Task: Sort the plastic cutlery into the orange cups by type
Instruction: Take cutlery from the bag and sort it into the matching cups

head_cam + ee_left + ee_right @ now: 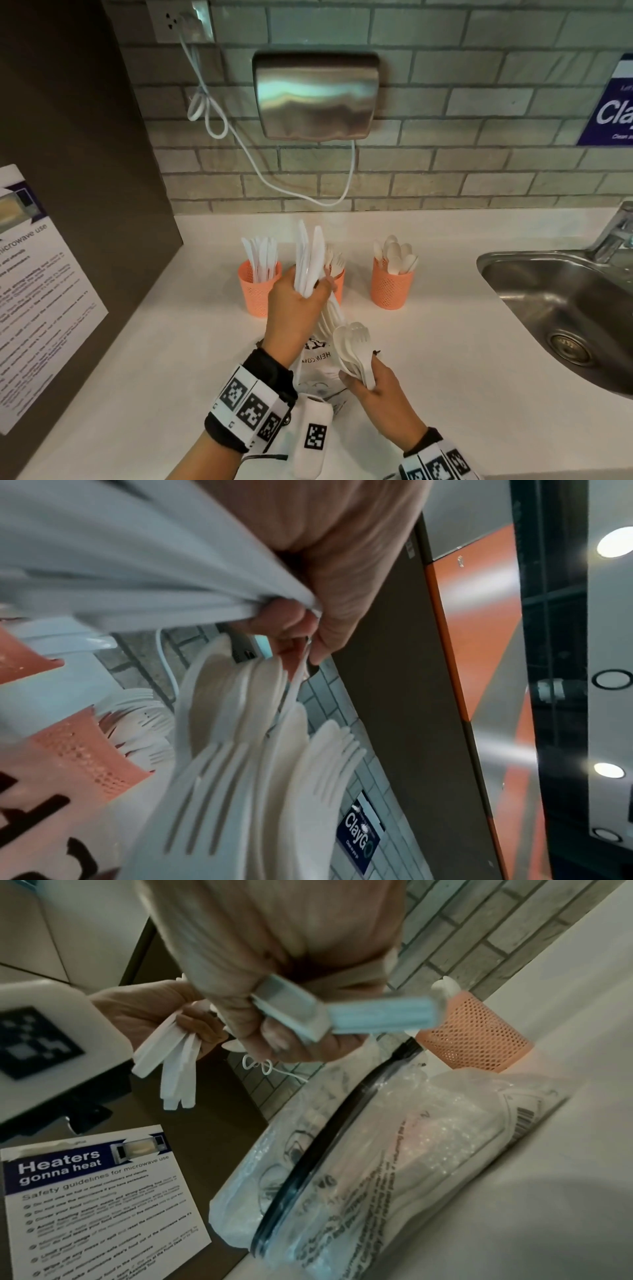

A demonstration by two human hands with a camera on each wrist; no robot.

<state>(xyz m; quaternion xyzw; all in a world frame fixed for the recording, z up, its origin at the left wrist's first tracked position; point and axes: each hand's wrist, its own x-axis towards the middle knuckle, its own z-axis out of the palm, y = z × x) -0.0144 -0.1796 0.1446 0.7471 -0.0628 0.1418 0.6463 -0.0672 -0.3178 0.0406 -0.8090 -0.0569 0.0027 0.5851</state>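
Three orange mesh cups stand in a row on the white counter. The left cup holds knives, the middle cup forks, and the right cup spoons. My left hand is raised in front of the middle cup and grips a bundle of white knives, blades up; in the left wrist view they are the knives. Just below it my right hand grips a mixed bundle of spoons and forks, which fills the left wrist view as the spoons and forks. My right hand grips that bundle by the handles.
A crumpled clear plastic bag lies on the counter under my hands. A steel sink with a tap is at the right. A dark cabinet side with a microwave poster bounds the left. A steel wall unit and its cord hang on the tiled wall.
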